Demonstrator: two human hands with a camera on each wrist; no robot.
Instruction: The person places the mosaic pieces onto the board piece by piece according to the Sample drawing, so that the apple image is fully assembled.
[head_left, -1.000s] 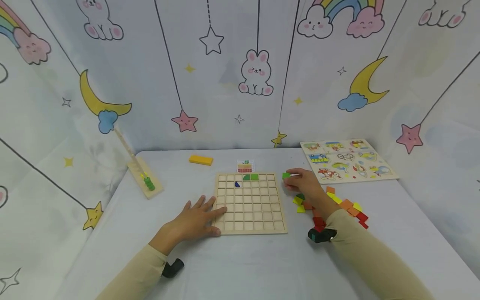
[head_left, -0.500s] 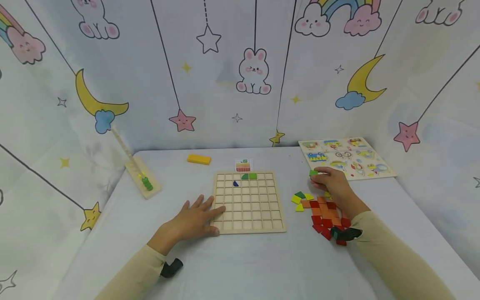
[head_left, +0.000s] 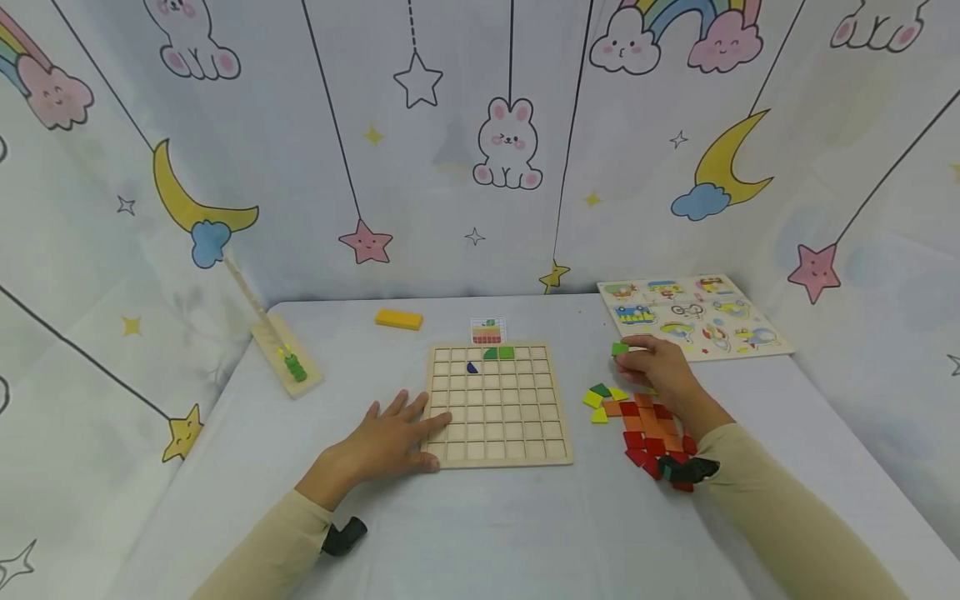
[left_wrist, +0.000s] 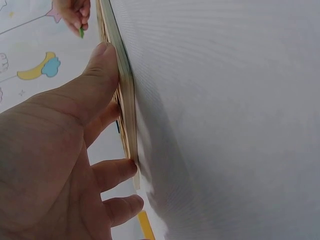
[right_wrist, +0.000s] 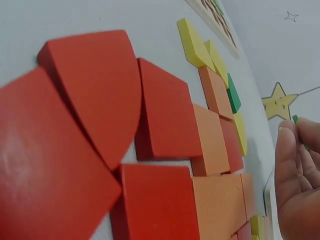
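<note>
My left hand (head_left: 386,437) rests with spread, straight fingers on the left edge of a wooden grid board (head_left: 517,412); in the left wrist view its thumb (left_wrist: 102,65) lies along the board's side. In the board's top row are a green quarter-round piece (head_left: 491,354) and a light green square (head_left: 507,353). One row lower sits a small dark blue piece (head_left: 472,367). My right hand (head_left: 663,375) pinches a green block (head_left: 619,348) between thumb and fingers, right of the board and above the table. Part of the block is hidden by the fingertips.
Below my right hand lie several red (head_left: 634,440), orange (head_left: 651,425) and yellow blocks (head_left: 592,400). A pattern card (head_left: 489,331) is behind the board. Farther off are a picture puzzle board (head_left: 693,317), an orange-yellow block (head_left: 399,319) and a wooden stand with a green caterpillar (head_left: 294,365).
My right hand has carried the green block rightward from beside the board's top right corner, then shifted slightly back left. My left hand has stayed on the board.
</note>
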